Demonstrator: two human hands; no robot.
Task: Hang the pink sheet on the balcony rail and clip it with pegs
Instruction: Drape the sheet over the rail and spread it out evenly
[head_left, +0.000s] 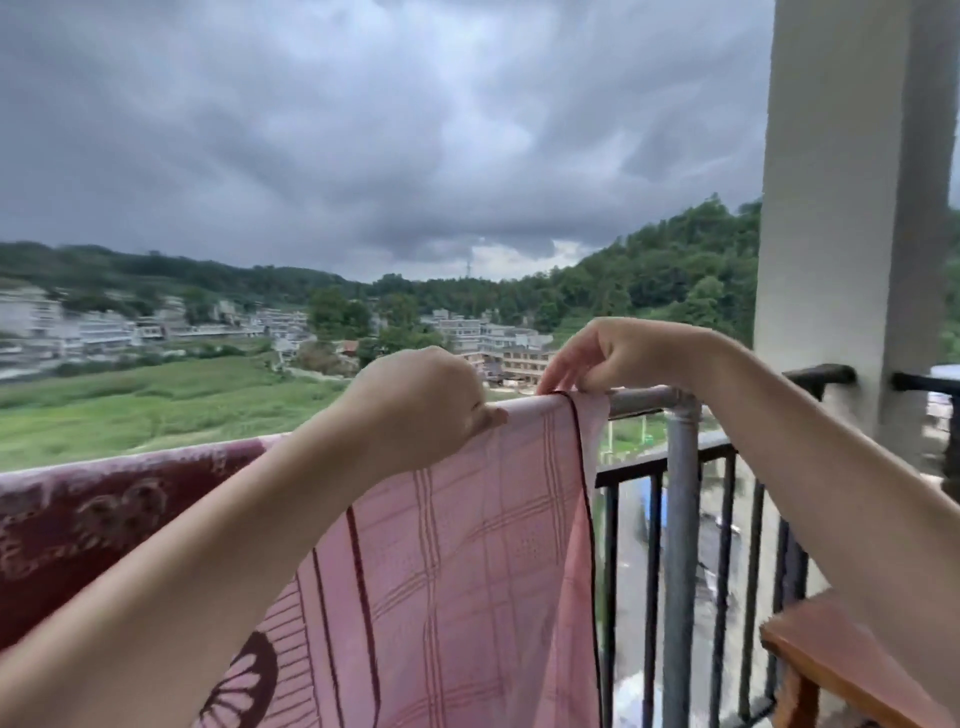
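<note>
The pink sheet hangs over the balcony rail, draped down on my side of it. Its fabric carries a checked line pattern, dark stripes, and a dark circular motif near the lower left. A dark piped edge runs down its right side, and a strip of plain pink fabric hangs just beyond that edge.

My left grip rests on the top fold of the sheet where it crosses the rail. The fingers are curled together over the fabric, with the thumb tip pressed on the cloth. I read this as clamped on the sheet.

My right grip is at the upper right corner of the sheet, on top of the rail. The fingertips point down and pinch the fabric edge at the corner. No peg is discernible in either grip.

The rail is a grey metal tube joined to a vertical grey post through a tee fitting. Behind it stands a black railing with vertical bars.

To the left of the sheet, a dark red patterned blanket also lies over the rail, touching or overlapping the sheet's left part.

A white column rises at the right. A piece of brown wooden furniture sits at the lower right, below my right forearm.

Beyond the rail lie green fields, pale buildings, wooded hills and a dark overcast sky.
</note>
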